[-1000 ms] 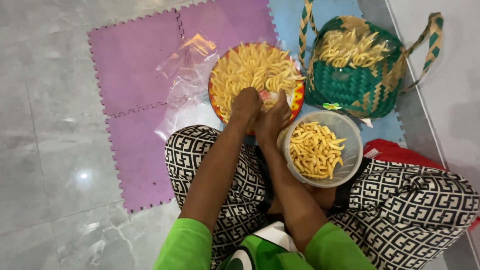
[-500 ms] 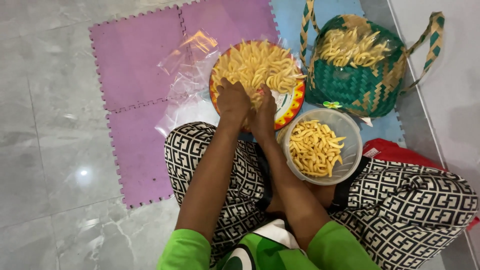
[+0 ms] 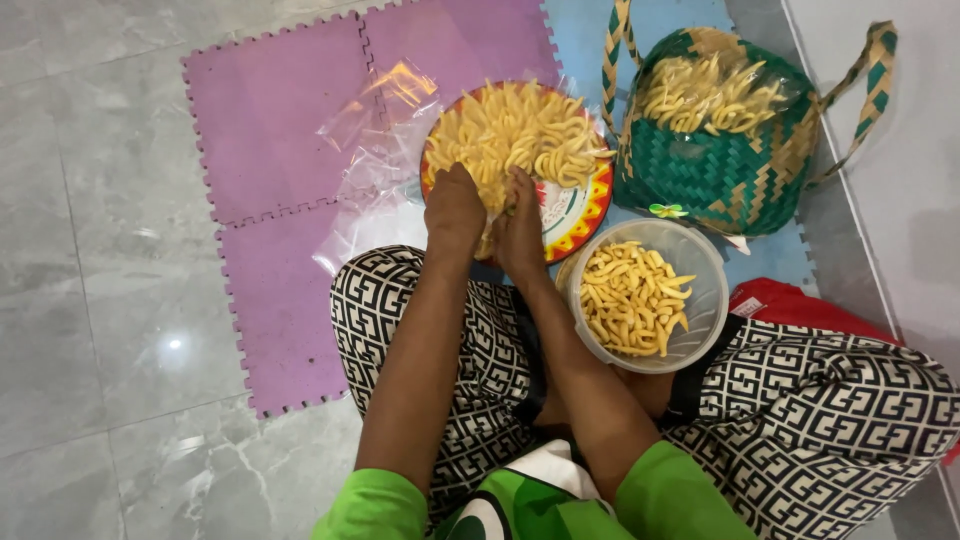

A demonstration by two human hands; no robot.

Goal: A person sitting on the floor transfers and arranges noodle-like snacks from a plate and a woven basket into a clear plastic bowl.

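A round colourful plate (image 3: 578, 212) on the floor mat holds a heap of pale yellow finger-shaped snack pieces (image 3: 520, 130). My left hand (image 3: 453, 208) and my right hand (image 3: 520, 228) sit side by side at the plate's near edge, fingers curled into the heap, cupping some pieces between them. A clear round plastic tub (image 3: 700, 310) with more of the yellow pieces (image 3: 628, 298) rests against my right knee, just right of my right hand.
A green woven basket (image 3: 730, 175) with striped handles holds more pieces at the back right. Crumpled clear plastic (image 3: 385, 130) lies left of the plate on purple foam mat tiles (image 3: 270, 130). Grey marble floor (image 3: 90, 300) spreads left; a red item (image 3: 790, 302) lies behind my knee.
Both hands have moved from near the tub forward and left onto the plate, and now dig into the heap of pieces.
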